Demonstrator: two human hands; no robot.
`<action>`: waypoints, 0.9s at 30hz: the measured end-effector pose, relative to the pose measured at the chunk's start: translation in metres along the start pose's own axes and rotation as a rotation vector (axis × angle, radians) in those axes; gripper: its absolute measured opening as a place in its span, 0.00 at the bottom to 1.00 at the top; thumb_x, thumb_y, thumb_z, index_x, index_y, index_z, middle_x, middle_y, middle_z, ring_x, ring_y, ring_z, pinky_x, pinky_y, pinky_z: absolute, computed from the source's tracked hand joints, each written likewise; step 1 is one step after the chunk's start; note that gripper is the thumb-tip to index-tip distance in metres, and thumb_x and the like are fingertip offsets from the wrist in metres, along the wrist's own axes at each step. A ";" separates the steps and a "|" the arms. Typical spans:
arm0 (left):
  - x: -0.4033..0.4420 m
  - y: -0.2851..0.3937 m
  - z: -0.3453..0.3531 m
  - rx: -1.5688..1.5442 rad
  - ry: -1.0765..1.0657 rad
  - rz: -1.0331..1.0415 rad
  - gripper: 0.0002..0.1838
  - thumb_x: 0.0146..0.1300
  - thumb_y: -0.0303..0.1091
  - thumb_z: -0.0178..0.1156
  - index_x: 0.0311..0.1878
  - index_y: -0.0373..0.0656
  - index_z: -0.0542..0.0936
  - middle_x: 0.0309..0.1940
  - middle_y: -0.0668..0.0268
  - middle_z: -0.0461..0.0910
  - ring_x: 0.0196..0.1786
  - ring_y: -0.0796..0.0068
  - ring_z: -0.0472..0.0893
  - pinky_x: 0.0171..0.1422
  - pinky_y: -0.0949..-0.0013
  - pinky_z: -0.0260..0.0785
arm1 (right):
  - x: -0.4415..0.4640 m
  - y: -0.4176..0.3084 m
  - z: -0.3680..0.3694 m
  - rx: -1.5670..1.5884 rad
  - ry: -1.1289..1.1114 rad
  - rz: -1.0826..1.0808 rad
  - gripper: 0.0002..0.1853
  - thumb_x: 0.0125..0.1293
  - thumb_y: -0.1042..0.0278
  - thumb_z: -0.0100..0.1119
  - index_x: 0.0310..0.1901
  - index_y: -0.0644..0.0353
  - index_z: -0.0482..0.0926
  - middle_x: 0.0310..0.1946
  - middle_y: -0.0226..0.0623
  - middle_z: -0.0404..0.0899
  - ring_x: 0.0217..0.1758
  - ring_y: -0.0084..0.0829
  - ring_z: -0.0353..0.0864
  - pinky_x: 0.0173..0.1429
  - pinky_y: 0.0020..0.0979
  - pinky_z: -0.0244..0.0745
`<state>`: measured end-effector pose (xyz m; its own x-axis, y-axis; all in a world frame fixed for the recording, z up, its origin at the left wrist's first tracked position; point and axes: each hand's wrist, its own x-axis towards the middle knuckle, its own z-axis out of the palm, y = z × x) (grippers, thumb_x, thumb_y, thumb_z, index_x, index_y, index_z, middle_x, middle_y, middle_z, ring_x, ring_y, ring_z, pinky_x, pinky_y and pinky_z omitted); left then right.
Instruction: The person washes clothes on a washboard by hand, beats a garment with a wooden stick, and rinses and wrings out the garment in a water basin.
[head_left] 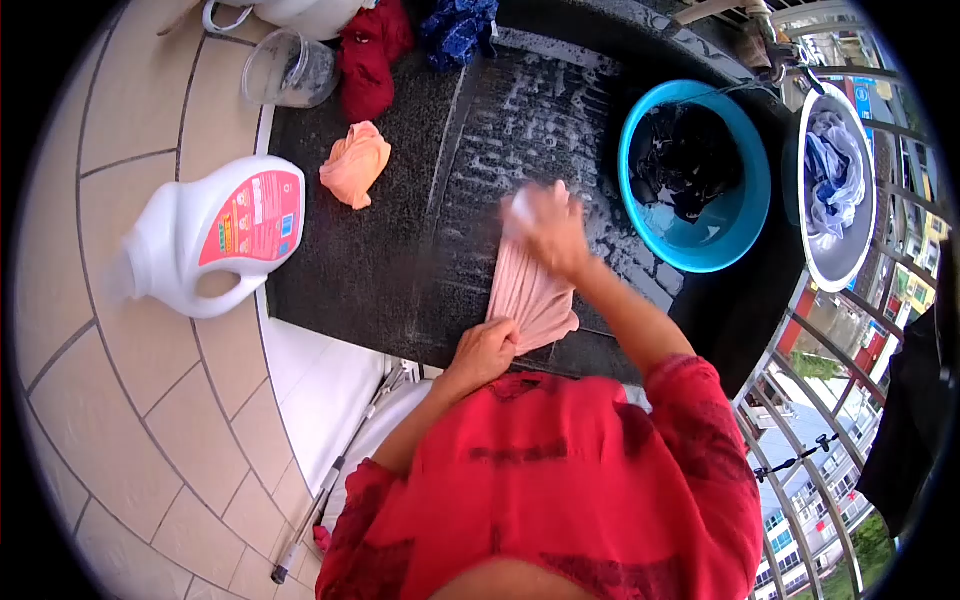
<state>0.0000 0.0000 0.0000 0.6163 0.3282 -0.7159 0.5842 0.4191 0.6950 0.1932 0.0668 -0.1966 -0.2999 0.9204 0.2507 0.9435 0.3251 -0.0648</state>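
A wet pink cloth [528, 300] lies stretched over the dark ribbed washing slab [480, 140]. My left hand [487, 347] is closed on the cloth's near left corner, by the slab's front edge. Over the far end of the cloth, my right hand [550, 232] is closed and blurred by motion. Under its fingers shows a whitish thing [524, 212], too smeared to name, pressed against the cloth. To the right stands a turquoise basin [633, 190] with dark wet clothes [690, 160] in water. A crumpled peach cloth [355, 165] rests left of my hands.
On the left ledge lies a white detergent jug [170, 240] with a pink label. Behind it are a clear plastic tub [268, 70], a dark red cloth [368, 75] and a blue patterned cloth [458, 32]. A metal basin [808, 240] with light clothes sits at right, beside railings [815, 475].
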 end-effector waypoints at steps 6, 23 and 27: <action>0.083 -0.030 -0.104 0.201 0.853 0.327 0.12 0.53 0.26 0.57 0.41 0.36 0.74 0.43 0.50 0.71 0.49 0.51 0.72 0.51 0.57 0.66 | 0.148 0.077 0.017 0.620 -0.178 0.526 0.25 0.56 0.66 0.58 0.57 0.44 0.66 0.46 0.52 0.71 0.45 0.53 0.74 0.47 0.46 0.71; 0.043 0.182 -0.179 -0.985 0.410 1.028 0.08 0.67 0.33 0.50 0.45 0.41 0.68 0.43 0.64 0.73 0.49 0.74 0.74 0.56 0.66 0.67 | 0.139 0.058 -0.150 2.589 -0.080 0.768 0.37 0.35 0.73 0.56 0.56 0.64 0.66 0.36 0.42 0.76 0.27 0.27 0.74 0.33 0.27 0.76; 0.039 0.148 -0.181 -1.142 0.464 1.034 0.09 0.65 0.35 0.51 0.43 0.42 0.68 0.43 0.63 0.73 0.51 0.73 0.74 0.57 0.65 0.66 | 0.120 0.069 -0.158 2.260 0.204 1.009 0.40 0.34 0.69 0.56 0.58 0.62 0.65 0.39 0.42 0.75 0.32 0.30 0.75 0.40 0.31 0.77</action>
<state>0.0146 0.2278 0.0629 0.1479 0.9840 -0.0991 -0.7712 0.1775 0.6113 0.2447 0.1654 -0.0180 0.0668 0.8945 -0.4421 -0.7878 -0.2246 -0.5735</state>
